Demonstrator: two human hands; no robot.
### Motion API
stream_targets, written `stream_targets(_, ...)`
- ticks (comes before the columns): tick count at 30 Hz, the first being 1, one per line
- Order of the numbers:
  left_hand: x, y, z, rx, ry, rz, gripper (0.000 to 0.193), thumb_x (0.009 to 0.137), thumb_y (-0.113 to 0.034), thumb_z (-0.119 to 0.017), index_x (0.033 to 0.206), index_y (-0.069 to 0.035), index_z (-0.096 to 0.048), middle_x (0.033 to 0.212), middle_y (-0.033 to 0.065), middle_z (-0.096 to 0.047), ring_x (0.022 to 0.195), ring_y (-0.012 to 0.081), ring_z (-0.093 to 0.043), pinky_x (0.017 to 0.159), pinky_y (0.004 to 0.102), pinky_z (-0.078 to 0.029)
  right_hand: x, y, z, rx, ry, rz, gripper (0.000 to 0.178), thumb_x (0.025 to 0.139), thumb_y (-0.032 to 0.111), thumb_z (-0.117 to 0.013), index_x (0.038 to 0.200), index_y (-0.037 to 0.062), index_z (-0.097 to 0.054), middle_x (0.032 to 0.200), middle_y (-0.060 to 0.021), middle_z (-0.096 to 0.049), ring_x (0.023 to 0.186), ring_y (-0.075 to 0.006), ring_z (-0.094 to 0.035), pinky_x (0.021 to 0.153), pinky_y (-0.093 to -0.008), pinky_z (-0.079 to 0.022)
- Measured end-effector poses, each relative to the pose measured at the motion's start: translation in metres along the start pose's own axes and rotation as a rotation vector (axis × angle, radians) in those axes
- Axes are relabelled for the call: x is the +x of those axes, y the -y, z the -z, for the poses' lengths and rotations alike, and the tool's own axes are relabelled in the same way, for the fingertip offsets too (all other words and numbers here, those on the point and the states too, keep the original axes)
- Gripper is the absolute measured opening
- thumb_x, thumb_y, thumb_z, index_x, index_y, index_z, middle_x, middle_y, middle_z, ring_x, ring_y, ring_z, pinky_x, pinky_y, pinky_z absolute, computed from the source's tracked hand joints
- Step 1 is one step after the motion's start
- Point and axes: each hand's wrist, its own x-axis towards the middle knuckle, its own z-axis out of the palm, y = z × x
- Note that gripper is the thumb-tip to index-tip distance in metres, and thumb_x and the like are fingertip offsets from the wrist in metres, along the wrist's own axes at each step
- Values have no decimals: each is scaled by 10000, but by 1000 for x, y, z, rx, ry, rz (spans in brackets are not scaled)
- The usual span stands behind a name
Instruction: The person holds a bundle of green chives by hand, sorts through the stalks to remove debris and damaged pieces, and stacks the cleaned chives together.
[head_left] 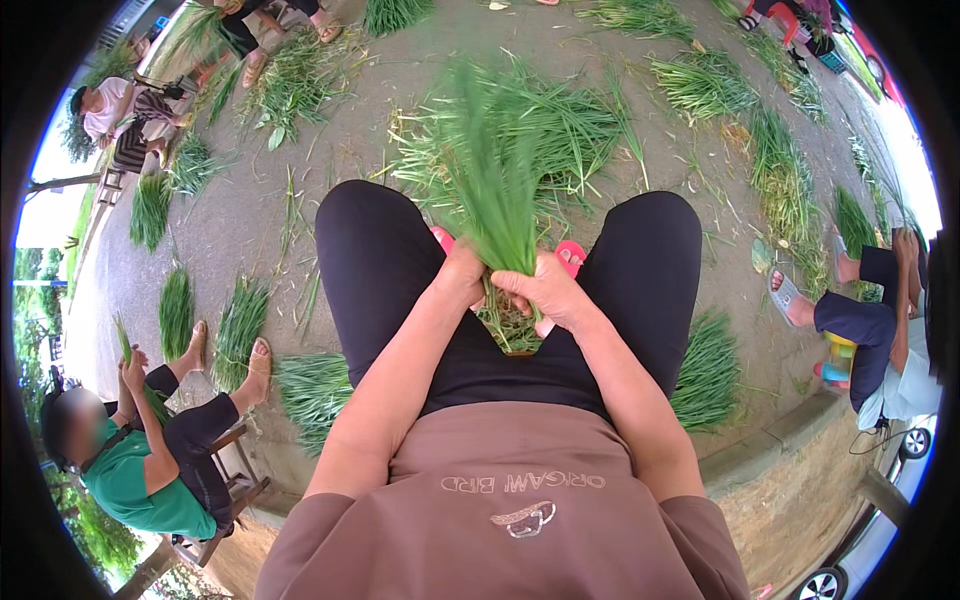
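Observation:
Between my knees, my left hand (pixel 464 274) and my right hand (pixel 548 290) are both closed round the lower end of a bunch of long green leaves that look like chives (pixel 500 205). The bunch stands upright, its upper leaves smeared by motion. My fingers meet close together at its stalks. Just beyond it, a large loose heap of chives (pixel 575 135) lies on the ground. Trimmed bits of leaf and stalk (pixel 512 328) lie below my hands, between my feet in pink sandals (pixel 570 256).
Chive piles lie beside me, at left (pixel 312 395) and right (pixel 708 370). A person in a green shirt (pixel 150 480) sits at left on a wooden seat (pixel 235 480). Another person's legs (pixel 850 315) are at right, near a low concrete edge (pixel 770 440). More people sit farther off.

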Motion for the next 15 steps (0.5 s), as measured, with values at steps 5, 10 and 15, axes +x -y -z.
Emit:
stream_targets(5, -12, -9, -13, 73, -65, -20, 135, 889, -144, -521, 922, -28, -582, 818, 104, -630, 686, 214, -625, 561, 351, -533, -4, 5, -1, 5, 18, -133, 176, 841, 196, -629, 774, 45, -569, 627, -47, -616, 399, -48, -434, 350, -201, -326)
stream_targets(10, 21, 12, 40, 98, -41, 39, 120, 897, -160, -573, 941, -48, -573, 744, 32, -569, 511, 75, -433, 417, 226, -363, -19, 41, 15, 190, -171, -147, 174, 865, 184, -605, 769, 51, -546, 539, 6, -471, 401, -72, -414, 367, -216, -336)
stream_targets(15, -6, -12, 1, 58, -111, 130, 142, 903, -186, -593, 967, -63, -565, 789, 17, -563, 507, 48, -381, 405, 177, -317, -71, 102, 93, 362, -362, 297, 238, 904, 206, -572, 943, -24, -528, 589, 5, -435, 442, -56, -361, 365, -195, -288)
